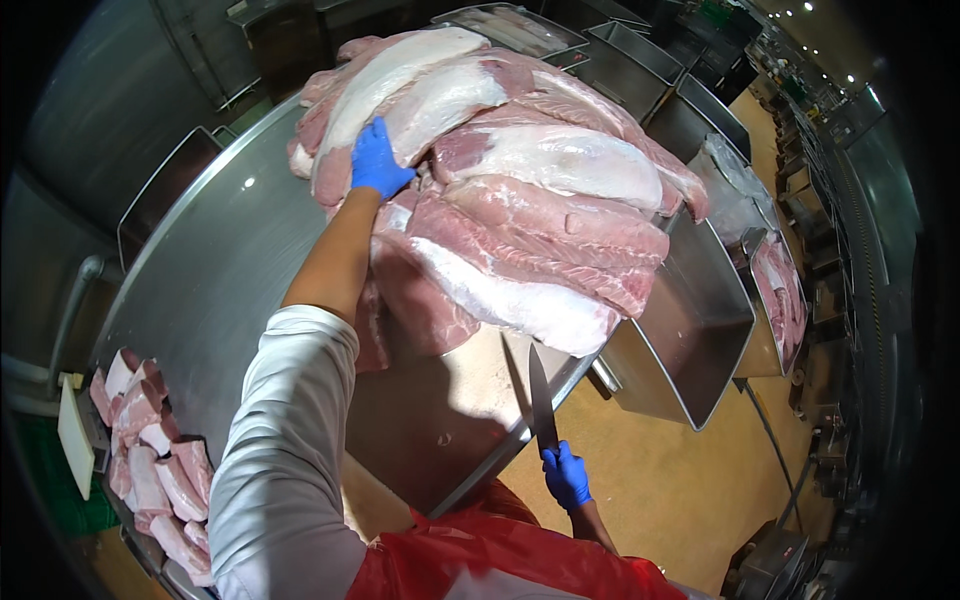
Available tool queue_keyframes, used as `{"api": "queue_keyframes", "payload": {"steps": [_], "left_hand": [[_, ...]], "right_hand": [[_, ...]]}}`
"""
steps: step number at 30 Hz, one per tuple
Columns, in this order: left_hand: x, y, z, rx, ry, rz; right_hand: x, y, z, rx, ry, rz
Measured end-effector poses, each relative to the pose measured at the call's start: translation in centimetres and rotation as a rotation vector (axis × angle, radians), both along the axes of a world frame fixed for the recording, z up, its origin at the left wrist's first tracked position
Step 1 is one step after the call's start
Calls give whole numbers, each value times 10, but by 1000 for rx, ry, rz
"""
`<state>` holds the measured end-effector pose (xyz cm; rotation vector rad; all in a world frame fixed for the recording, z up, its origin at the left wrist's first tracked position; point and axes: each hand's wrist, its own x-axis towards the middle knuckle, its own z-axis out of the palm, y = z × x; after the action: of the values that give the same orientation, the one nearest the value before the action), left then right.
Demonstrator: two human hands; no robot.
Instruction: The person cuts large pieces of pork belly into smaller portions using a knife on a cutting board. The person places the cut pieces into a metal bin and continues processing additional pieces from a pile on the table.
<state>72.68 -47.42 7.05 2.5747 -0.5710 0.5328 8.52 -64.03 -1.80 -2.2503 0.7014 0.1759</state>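
Note:
My left hand [380,162], in a blue glove, rests on the far left of a big pile of raw pork loins [560,165]. Its fingers are stretched out and its thumb stands apart, touching a pale, fat-covered loin [440,100]. Low at the right, my right hand [567,476], also gloved in blue, is closed round the handle of a long knife [541,395]. The blade points away from me, just off the table's edge, apart from the meat. A pale cutting board [470,378] shows partly under the near loins.
The pile lies on a large metal table [225,260] with a raised rim. Smaller pork pieces [150,450] are heaped at the lower left. Deep metal bins [690,330] stand along the right, one holding meat [778,290]. Beyond them runs a yellowish floor [650,490].

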Motion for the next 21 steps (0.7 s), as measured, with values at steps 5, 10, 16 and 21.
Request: {"api": "queue_keyframes", "payload": {"steps": [5,10,16,21], "left_hand": [[24,18,6,-116,197,-160],[38,41,1,-265,270,-208],[26,45,14,-168,369,-157],[-16,29,50,94,512,81]], "right_hand": [[7,-5,21,84,-62,-80],[-20,-26,24,-7,-107,-69],[-74,-28,10,24,-149,-255],[-68,-26,3,-67,-74,-166]]}}
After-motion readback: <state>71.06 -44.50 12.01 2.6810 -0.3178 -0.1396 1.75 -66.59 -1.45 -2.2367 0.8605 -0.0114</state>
